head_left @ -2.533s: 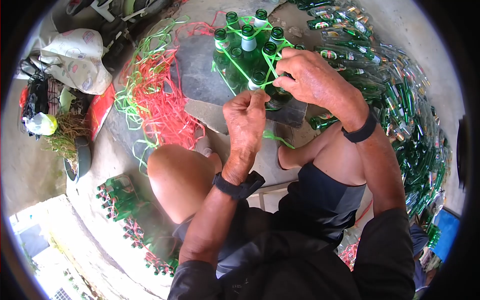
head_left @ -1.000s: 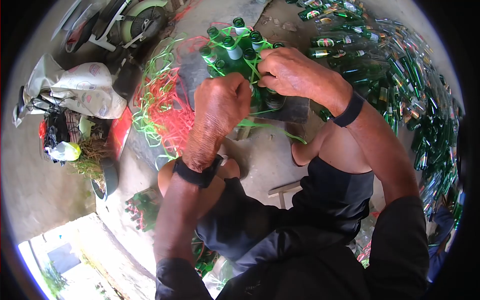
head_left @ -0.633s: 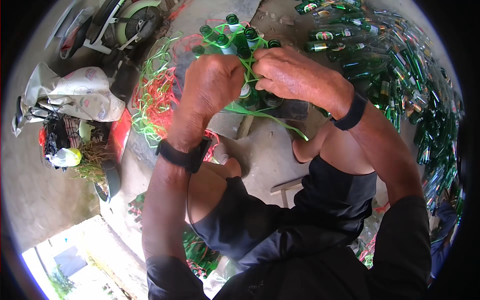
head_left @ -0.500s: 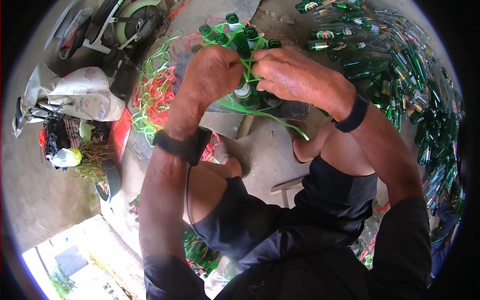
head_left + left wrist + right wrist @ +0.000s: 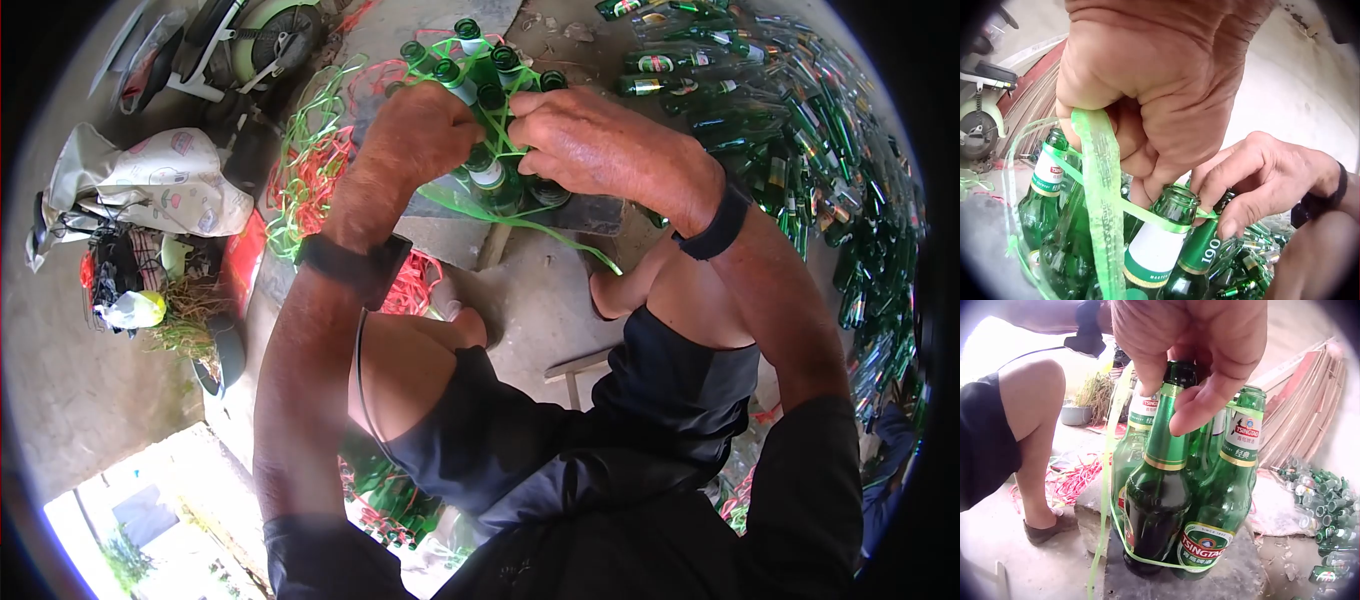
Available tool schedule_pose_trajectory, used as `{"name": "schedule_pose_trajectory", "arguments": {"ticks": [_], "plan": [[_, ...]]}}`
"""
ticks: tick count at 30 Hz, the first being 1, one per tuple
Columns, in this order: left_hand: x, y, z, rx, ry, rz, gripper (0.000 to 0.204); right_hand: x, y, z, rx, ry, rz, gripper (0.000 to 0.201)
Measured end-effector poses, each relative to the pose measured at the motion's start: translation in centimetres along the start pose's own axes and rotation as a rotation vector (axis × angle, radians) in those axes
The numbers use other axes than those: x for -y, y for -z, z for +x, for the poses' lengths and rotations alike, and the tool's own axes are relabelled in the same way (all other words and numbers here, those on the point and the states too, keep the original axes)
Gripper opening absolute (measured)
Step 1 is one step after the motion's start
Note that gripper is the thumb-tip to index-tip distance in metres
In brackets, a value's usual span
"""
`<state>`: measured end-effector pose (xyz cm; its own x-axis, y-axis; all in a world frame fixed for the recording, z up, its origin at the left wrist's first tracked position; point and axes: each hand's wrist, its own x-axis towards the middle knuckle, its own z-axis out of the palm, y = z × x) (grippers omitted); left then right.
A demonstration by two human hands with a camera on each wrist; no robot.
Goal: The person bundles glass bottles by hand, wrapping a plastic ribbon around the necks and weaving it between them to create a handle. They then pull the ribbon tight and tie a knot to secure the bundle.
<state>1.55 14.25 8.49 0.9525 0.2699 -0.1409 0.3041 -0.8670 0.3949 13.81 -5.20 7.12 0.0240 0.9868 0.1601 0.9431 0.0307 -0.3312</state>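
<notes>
A heap of loose green bottles (image 5: 830, 150) (lying every way) flanks a white sack (image 5: 160, 185).

- I count two hands: left hand (image 5: 420, 125) and right hand (image 5: 590, 140), both at the strapped bottle bundle (image 5: 490, 90).
- I see about eight green bottle necks in that bundle; hands hide the rest.
- One green plastic strap (image 5: 1100, 194) in my left fist.
- One heap of loose green bottles (image 5: 820, 150), too many to count.
- Two black wristbands (image 5: 352, 265).

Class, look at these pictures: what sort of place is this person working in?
Probably an outdoor bottle-sorting or recycling yard: a heap of loose bottles on bare concrete, tangled straps, and hands binding a bundle.
</notes>
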Motion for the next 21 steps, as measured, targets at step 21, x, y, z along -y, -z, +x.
{"name": "schedule_pose_trajectory", "arguments": {"ticks": [21], "plan": [[2.1,-4.6,-3.7,-0.276,0.132,-0.395,0.018,-0.6,-0.3,-0.2,0.005,-0.004,0.097,0.018]]}}
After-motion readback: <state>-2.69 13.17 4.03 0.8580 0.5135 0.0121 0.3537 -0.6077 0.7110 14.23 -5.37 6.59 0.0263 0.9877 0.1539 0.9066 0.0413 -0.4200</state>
